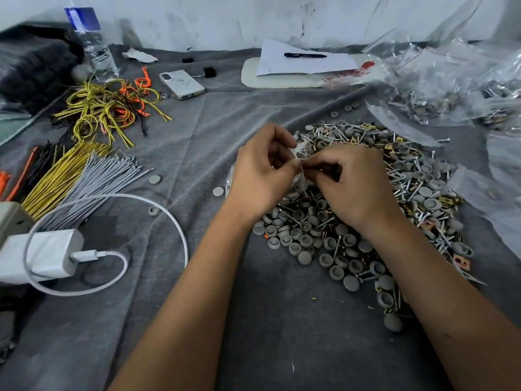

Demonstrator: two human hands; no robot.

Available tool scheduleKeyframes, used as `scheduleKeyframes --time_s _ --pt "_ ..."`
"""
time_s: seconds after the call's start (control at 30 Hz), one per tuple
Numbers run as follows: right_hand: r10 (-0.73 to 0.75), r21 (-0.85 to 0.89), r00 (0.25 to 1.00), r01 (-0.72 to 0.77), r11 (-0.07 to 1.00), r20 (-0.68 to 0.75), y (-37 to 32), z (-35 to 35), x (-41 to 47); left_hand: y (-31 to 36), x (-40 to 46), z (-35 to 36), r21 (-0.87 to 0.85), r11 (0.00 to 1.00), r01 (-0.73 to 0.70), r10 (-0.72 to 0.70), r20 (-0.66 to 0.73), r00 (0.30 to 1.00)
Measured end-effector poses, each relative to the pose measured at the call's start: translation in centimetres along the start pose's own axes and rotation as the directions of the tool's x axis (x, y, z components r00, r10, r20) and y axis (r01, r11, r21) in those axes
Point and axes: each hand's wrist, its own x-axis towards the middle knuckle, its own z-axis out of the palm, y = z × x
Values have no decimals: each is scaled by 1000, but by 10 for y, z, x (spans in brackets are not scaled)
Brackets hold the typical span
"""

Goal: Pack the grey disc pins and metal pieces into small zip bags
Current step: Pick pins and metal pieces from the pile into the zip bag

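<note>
Grey cloth (253, 320) covers the whole work top, and a pale, scuffed wall (225, 21) stands behind it. Two hands meet over the near edge of one big pile (366, 210) of grey discs, screws and small metal bits, too many to count. The left hand (262, 170) and right hand (352, 179) both pinch one small clear bag (300, 176) between curled fingers, just above the pile. Three loose discs (154, 179) lie on the cloth left of the hands. More clear bags (439, 88) lie far right. On the left sit wire bundles (110, 105), one phone (181, 84), one bottle (93, 43) and one white charger (48, 255). At the back, one pen (304, 55) rests on paper (304, 63).
</note>
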Motion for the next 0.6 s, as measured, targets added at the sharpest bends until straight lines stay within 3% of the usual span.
scheduleKeyframes --time_s 0.1,0.23,0.33,0.47,0.6 --pt "-24 -52 999 26 998 47 0 -1 -2 5 -1 0 -40 999 -22 23 27 999" --pt "-23 37 997 26 999 -80 -2 -2 -3 10 -2 -1 -145 989 -19 32 83 996" --pt "-35 53 995 39 998 -90 -3 -1 -3 11 -2 -2 -188 982 -16 32 85 996" --pt "-65 37 997 66 997 -47 -3 0 -4 9 -1 -7 -215 977 5 1 28 1000" --pt "-63 83 991 73 994 -121 -5 -1 -5 8 2 -13 -289 957 5 -30 -82 996"
